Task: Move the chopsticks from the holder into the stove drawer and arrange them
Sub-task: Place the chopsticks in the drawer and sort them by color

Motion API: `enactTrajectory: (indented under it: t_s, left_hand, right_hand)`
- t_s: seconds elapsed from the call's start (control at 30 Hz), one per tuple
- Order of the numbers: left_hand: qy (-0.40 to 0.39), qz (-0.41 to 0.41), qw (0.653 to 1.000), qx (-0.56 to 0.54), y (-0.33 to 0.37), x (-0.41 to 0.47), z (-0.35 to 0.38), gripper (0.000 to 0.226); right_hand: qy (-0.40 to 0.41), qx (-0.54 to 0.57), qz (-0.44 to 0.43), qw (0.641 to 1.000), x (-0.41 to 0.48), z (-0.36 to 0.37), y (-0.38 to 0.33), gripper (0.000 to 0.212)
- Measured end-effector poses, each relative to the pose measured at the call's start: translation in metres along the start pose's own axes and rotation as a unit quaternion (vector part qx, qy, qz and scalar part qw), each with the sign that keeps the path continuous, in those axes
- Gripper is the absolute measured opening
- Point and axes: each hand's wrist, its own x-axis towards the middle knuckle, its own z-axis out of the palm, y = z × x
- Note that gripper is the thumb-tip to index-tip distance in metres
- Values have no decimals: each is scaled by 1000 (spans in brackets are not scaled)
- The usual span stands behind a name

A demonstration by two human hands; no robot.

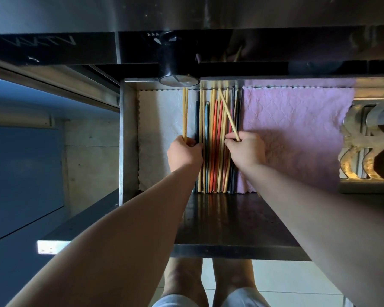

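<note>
Chopsticks (215, 138) are a mixed bunch, mostly pale bamboo with some orange, teal and dark ones, lying lengthwise in the open drawer (129, 138) between both hands. Left hand (183, 154) pinches two bamboo sticks (185, 114) upright-ish; right hand (245, 150) grips one slanted bamboo stick (228, 114) across the pile.

A dim kitchen seen from above. A dark glossy stove front (53, 47) runs across the top, with a round black knob (179, 69) sticking out. To the left stands a blue cabinet panel (20, 178) beside a pale wall (91, 162). Light floor tiles (286, 282) show at the bottom.
</note>
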Motion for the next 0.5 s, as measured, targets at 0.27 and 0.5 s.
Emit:
enactTrajectory:
  t_s: [0.27, 0.5]
  left_hand:
    - [-19, -5, 999, 40, 1, 1, 4, 11]
    - [-45, -18, 998, 45, 6, -1, 0, 19]
  right_hand:
    - [21, -45, -20, 999, -2, -4, -1, 20]
    - [27, -88, -27, 995, -1, 2, -4, 20]
